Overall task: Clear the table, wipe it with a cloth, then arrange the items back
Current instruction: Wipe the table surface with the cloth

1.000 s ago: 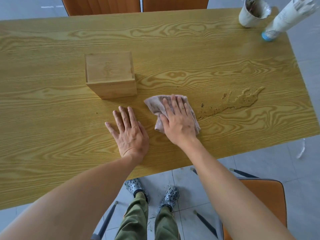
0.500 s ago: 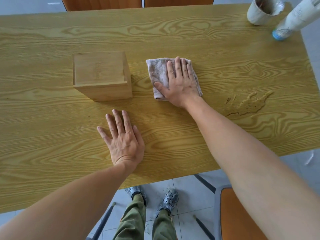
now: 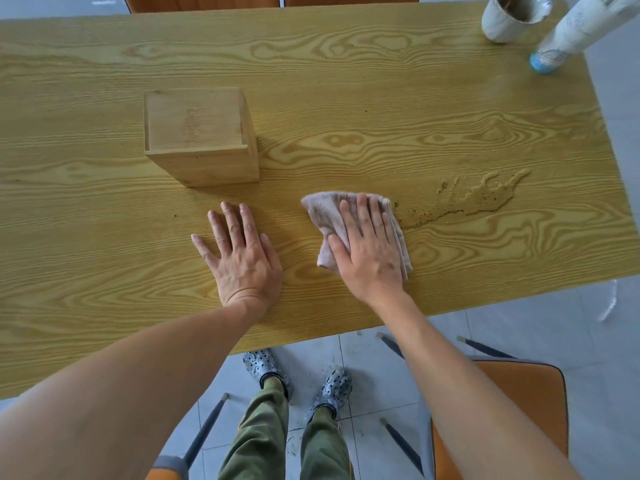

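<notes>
My right hand (image 3: 369, 252) presses flat on a folded pinkish-grey cloth (image 3: 325, 216) near the front edge of the yellow wood-grain table (image 3: 346, 98). Just right of the cloth lies a brownish wet spill with dark specks (image 3: 481, 199). My left hand (image 3: 240, 252) rests flat on the table, fingers spread, holding nothing. A closed wooden box (image 3: 199, 133) stands behind my left hand. At the far right corner are a white stained cup (image 3: 509, 19) and a white bottle with a blue cap (image 3: 575, 27), lying tilted.
An orange chair (image 3: 512, 407) stands at the front right, partly under my right arm. Two more chair backs (image 3: 207, 1) show behind the far edge. My legs and patterned shoes (image 3: 298, 382) are on the grey tiled floor below the table edge.
My right hand has pulled the cloth from beside the box back toward the front edge, up to the left end of the spill. My left hand has stayed flat in place.
</notes>
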